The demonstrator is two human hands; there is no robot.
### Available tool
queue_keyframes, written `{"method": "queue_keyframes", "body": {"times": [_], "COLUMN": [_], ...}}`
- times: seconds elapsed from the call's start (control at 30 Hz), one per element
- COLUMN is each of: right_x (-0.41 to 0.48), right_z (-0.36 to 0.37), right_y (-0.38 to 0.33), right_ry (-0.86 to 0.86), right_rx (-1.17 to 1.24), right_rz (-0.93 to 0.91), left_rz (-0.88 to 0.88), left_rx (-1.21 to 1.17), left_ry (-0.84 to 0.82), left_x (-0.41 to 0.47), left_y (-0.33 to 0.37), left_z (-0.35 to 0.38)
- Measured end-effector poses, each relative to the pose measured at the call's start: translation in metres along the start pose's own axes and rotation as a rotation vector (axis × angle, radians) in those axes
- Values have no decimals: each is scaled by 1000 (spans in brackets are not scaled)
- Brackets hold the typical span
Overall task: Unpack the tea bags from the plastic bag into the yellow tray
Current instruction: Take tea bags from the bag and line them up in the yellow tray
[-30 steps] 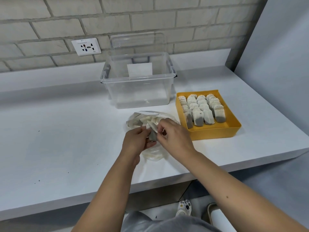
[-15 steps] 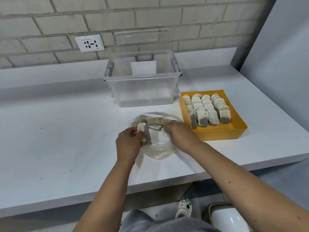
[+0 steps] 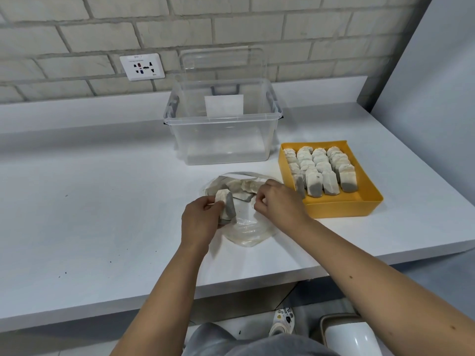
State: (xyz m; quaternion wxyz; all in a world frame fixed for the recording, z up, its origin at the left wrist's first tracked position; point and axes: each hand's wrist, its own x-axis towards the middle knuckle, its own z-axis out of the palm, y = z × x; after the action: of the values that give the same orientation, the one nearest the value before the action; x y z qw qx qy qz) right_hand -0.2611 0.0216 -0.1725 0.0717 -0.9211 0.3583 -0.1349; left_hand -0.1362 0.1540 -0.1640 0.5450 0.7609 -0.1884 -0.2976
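On the white counter (image 3: pixel 102 201), head view: your left hand (image 3: pixel 199 222) pinches a small stack of tea bags (image 3: pixel 226 205) just above the plastic bag (image 3: pixel 246 232). Your right hand (image 3: pixel 279 202) is curled at the bag's mouth; I can't tell if it grips anything. Yellow tray (image 3: pixel 341 209) sits just right, four rows nearly full. Keep the stack upright, pin the bag down, and slot it into the front gap.
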Motion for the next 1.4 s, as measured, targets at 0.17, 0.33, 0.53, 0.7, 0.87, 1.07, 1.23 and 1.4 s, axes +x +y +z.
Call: {"method": "queue_keyframes", "body": {"times": [0.17,0.33,0.53,0.7,0.87,1.07,1.23,1.4], "right_x": [2,7,1,-6,6,18,28,27], "right_z": [-5,11,-7,-43,-33,-17,14,33], "right_y": [-2,-6,6,2,-1,-7,3,-11], "right_ry": [-164,-148,-119,-449,-477,-338,-176,-135], "right_rx": [-170,-281,301,1128,844,838,251,-42], "right_rz": [-72,-97,61,141,67,124,70,-40], "left_rz": [-14,-37,-74,-120,-207,-105,6,-29], "left_rx": [-17,-7,-82,-157,-276,-194,-24,-54], "left_ry": [-45,-65,-102,-240,-363,-308,-61,-55], "left_x": [1,3,7,4,-1,-4,6,8], "left_y": [5,2,-1,5,10,4,-4,-1], "left_z": [0,-3,-6,-4,1,4,-1,-7]}}
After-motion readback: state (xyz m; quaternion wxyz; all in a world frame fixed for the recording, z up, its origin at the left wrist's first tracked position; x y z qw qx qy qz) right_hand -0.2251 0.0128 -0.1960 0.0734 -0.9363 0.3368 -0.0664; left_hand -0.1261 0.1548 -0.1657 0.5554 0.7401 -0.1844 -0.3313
